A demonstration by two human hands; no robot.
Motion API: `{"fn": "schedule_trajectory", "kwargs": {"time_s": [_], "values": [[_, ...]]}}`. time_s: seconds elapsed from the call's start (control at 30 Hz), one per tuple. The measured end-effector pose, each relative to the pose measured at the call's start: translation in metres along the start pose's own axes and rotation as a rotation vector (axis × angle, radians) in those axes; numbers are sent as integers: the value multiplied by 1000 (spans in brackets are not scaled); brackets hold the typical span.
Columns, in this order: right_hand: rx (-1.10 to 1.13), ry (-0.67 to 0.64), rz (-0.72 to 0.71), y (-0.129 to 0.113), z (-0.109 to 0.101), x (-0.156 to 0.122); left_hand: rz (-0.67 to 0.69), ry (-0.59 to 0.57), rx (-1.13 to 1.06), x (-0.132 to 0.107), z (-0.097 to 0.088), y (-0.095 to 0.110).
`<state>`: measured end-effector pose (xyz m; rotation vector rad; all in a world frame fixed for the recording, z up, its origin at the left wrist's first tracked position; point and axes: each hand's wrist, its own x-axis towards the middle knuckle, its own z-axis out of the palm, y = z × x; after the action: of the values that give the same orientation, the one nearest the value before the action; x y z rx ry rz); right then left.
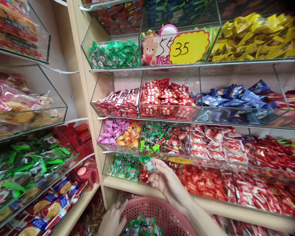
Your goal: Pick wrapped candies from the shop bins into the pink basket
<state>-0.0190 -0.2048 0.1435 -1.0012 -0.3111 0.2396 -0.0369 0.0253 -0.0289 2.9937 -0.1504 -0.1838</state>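
Since the right hand [168, 186] is up at the shelf, what does it have?

A small green-and-silver candy packet [147, 164], pinched between the thumb and fingertips, just above the front edge of the lowest row of clear acrylic bins.

Is the packet inside a bin?

No, it's held out in the air. Just to its left, a heap of similar green-and-silver packets [124, 167] fills one compartment. Red wrapped sweets [204, 182] fill the compartments on the right.

And the left hand [111, 219]?

It's low in the view, with the fingers spread apart, resting at the rim of a pink plastic mesh basket [152, 209]. I can't see it gripping anything.

What's in the basket?

Green wrapped candies [142, 226] show at the bottom edge of the view. The frame cuts off the rest.

What's around all that?

A pale wooden shelf [130, 187] carries the lowest bins. Higher rows hold pink, yellow, and blue packets, and a yellow price sign [189, 47] reads 35. Biscuit packs [48, 209] sit in the shelves to the left.
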Motion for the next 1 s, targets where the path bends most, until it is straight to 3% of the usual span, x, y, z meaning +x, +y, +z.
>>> {"fn": "schedule_trajectory", "kwargs": {"time_s": [0.1, 0.2, 0.33, 0.67, 0.8, 0.93, 1.0], "values": [[317, -44, 166, 12, 2, -7, -3, -8, 4, 0, 0, 0], [423, -32, 221, 19, 0, -9, 2, 5, -7, -1, 1, 0], [446, 23, 252, 32, -6, -12, 22, 33, -19, -1, 4, -1], [421, 187, 312, 96, -46, -17, 85, 73, -47, -2, 9, -2], [170, 192, 298, 116, -62, -20, 93, 71, -56, -3, 7, 0], [-456, 140, 365, 143, -85, -22, 79, 69, -39, -3, 3, 3], [-661, 115, 372, 156, -95, -22, 75, 65, -31, -2, 2, 3]]}}
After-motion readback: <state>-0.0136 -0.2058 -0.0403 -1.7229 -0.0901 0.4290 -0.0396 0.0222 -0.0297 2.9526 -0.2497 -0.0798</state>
